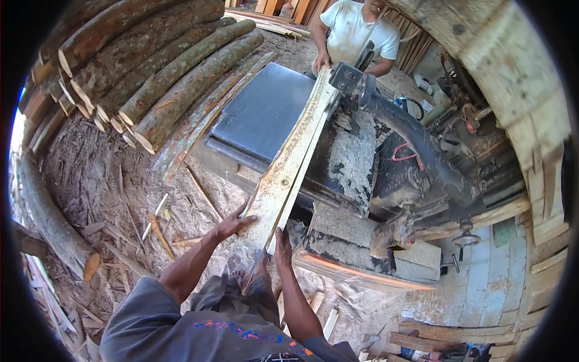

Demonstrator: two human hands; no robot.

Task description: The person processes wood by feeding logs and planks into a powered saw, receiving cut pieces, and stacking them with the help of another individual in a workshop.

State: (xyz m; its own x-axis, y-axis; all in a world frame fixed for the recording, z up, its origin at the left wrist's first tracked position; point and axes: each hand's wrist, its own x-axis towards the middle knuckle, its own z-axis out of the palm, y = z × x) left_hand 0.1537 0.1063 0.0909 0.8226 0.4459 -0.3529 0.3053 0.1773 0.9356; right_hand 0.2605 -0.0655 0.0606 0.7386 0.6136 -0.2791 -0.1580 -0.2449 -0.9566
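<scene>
A long, pale wooden plank (283, 176) slopes away from me across the edge of a dark machine table (263, 96). Along its length a narrow gap separates a thin right-hand strip (297, 192) from the wider board. My left hand (237, 223) grips the board's left edge at the near end, thumb on top. At the strip's near end, my right hand (281, 246) is closed round its right side, some fingers hidden. The far end lies by a dark saw guide (348, 78), where a co-worker's hand (322, 60) touches the wood.
Bark-covered logs (181, 84) are stacked at the far left, and a curved log (54, 217) lies nearer. Sawdust coats the machine bed (353, 160) on the right, beneath a thick dark arm (416, 130). Offcuts (160, 235) litter the ground. A handwheel (466, 240) stands at right.
</scene>
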